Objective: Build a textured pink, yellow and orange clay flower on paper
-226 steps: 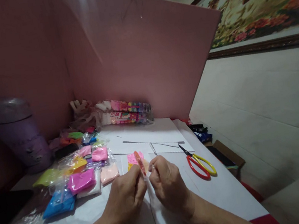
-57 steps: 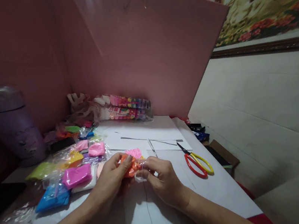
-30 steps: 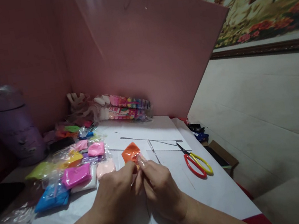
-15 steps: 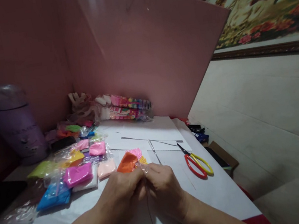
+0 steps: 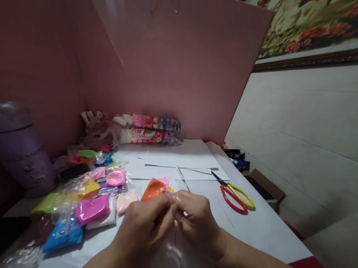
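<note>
Fingers pinched together, my left hand [image 5: 147, 223] and my right hand [image 5: 197, 219] meet above the white paper-covered table. Between them they grip the clear plastic edge of an orange clay packet [image 5: 153, 189], whose filled part sticks out beyond my left fingers. Behind the packet, a pink and yellow strand-like piece [image 5: 165, 182] is partly hidden. A thin metal tool [image 5: 183, 178] lies just past my right hand. Farther right rest scissors [image 5: 234, 195] with one red and one yellow handle.
Clay packets in several colours, such as a magenta packet [image 5: 92, 209] and a blue packet [image 5: 64, 233], lie on the left. A purple tumbler [image 5: 21, 154] stands behind them. Bagged clay sets [image 5: 149, 132] lie against the pink panel [image 5: 161, 64].
Both hands have risen slightly, and the orange packet has tilted and shifted up with them. It now covers more of the pink and yellow piece.
</note>
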Available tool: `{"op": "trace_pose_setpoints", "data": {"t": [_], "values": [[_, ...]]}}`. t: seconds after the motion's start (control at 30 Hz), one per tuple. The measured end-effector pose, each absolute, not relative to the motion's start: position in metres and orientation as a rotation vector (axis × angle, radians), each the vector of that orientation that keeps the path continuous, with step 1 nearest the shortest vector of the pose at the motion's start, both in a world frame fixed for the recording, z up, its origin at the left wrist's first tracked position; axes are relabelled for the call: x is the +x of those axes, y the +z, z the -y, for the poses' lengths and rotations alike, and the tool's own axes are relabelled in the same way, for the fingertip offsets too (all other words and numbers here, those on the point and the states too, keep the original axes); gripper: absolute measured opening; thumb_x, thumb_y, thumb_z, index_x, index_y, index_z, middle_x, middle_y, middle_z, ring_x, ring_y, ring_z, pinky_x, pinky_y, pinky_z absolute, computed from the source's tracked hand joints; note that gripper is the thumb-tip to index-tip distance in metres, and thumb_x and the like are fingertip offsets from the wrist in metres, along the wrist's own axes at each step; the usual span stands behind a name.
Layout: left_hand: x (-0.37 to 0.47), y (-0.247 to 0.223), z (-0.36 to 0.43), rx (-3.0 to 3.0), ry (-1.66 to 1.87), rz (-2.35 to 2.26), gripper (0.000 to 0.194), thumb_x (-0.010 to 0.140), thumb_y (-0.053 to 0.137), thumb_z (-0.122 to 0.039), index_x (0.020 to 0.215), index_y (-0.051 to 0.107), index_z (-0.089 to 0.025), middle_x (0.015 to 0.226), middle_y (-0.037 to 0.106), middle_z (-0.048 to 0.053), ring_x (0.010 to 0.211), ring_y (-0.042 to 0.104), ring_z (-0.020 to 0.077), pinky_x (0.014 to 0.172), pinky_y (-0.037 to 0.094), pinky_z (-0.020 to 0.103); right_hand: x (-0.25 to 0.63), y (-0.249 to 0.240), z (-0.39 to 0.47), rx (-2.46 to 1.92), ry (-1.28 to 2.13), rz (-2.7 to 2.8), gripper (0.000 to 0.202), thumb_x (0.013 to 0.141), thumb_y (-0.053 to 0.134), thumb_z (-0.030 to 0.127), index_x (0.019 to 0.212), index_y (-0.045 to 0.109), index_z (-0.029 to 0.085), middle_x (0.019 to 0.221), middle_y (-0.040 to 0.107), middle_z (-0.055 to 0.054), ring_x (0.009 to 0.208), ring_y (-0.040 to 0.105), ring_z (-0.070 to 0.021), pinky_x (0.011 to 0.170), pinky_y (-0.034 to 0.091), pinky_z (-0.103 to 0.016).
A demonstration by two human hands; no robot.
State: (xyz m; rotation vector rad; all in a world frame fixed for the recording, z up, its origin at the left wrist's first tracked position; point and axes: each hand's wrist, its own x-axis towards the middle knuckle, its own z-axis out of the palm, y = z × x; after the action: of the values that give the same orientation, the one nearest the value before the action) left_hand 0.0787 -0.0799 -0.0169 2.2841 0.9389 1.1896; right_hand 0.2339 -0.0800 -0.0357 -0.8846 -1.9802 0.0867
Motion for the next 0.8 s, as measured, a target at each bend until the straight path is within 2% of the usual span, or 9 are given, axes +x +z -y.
{"op": "trace_pose_setpoints", "data": {"t": [0.07,0.13,0.2,0.3,0.37,0.47,0.57,0.8], "values": [[0.074,-0.013,0.077,2.174,1.428,-1.161,0.013,0.086,0.051,-0.027,0.078,0.059,-0.020,0.061,0.057,-0.002,0.051,0.050,0.0120,0.054,0.038,0.025,0.234,-0.036,0.078,-0.885,0.130,1.935,0.020,0.087,0.048,0.011,0.092,0.067,0.016,0.068,0.064,-0.005,0.062,0.059,-0.0154,0.058,0.051,-0.027],[0.068,-0.010,0.071,1.975,1.512,-1.319,0.017,0.086,0.053,-0.033,0.093,0.060,-0.019,0.073,0.060,0.001,0.059,0.054,0.0146,0.058,0.042,0.027,0.235,-0.036,0.077,-0.862,0.195,1.900,0.023,0.086,0.050,0.009,0.098,0.068,0.016,0.073,0.066,-0.006,0.066,0.061,-0.0154,0.061,0.054,-0.027],[0.064,-0.008,0.063,1.802,1.341,-1.292,0.032,0.086,0.052,-0.040,0.109,0.058,-0.018,0.084,0.063,0.004,0.067,0.057,0.0176,0.060,0.045,0.028,0.236,-0.037,0.076,-0.839,0.237,1.876,0.025,0.086,0.050,0.008,0.101,0.068,0.017,0.075,0.067,-0.006,0.069,0.063,-0.0156,0.063,0.056,-0.028],[0.060,-0.009,0.052,1.592,1.115,-1.162,0.050,0.081,0.058,-0.045,0.120,0.054,-0.014,0.093,0.064,0.008,0.074,0.060,0.0205,0.058,0.046,0.029,0.238,-0.037,0.076,-0.852,0.248,1.846,0.027,0.086,0.050,0.009,0.104,0.068,0.018,0.072,0.066,-0.005,0.066,0.063,-0.0156,0.062,0.057,-0.029],[0.061,-0.009,0.050,1.485,1.058,-1.093,0.052,0.076,0.064,-0.044,0.117,0.056,-0.012,0.092,0.065,0.008,0.074,0.061,0.0201,0.056,0.045,0.027,0.239,-0.038,0.075,-0.852,0.271,1.814,0.027,0.086,0.050,0.011,0.105,0.068,0.018,0.071,0.066,-0.004,0.064,0.062,-0.0153,0.060,0.058,-0.030],[0.065,-0.008,0.054,1.339,0.963,-0.962,0.037,0.071,0.070,-0.038,0.096,0.064,-0.012,0.076,0.066,0.004,0.061,0.058,0.0152,0.054,0.043,0.025,0.238,-0.038,0.075,-0.854,0.315,1.796,0.026,0.086,0.052,0.011,0.104,0.069,0.018,0.070,0.065,-0.004,0.060,0.060,-0.0143,0.058,0.057,-0.029],[0.070,-0.007,0.059,1.196,0.964,-0.974,0.029,0.066,0.075,-0.034,0.080,0.065,-0.012,0.062,0.064,0.001,0.050,0.055,0.0118,0.053,0.045,0.025,0.237,-0.038,0.076,-0.895,0.297,1.848,0.022,0.084,0.053,0.010,0.095,0.070,0.017,0.067,0.063,-0.003,0.058,0.059,-0.0141,0.056,0.054,-0.027],[0.078,-0.016,0.061,1.063,1.019,-1.054,0.038,0.057,0.080,-0.037,0.081,0.063,-0.012,0.064,0.069,0.003,0.050,0.063,0.0142,0.052,0.049,0.025,0.234,-0.043,0.077,-0.959,0.155,1.913,0.023,0.083,0.047,0.007,0.090,0.068,0.013,0.066,0.062,-0.006,0.059,0.057,-0.0156,0.056,0.049,-0.027]]}}
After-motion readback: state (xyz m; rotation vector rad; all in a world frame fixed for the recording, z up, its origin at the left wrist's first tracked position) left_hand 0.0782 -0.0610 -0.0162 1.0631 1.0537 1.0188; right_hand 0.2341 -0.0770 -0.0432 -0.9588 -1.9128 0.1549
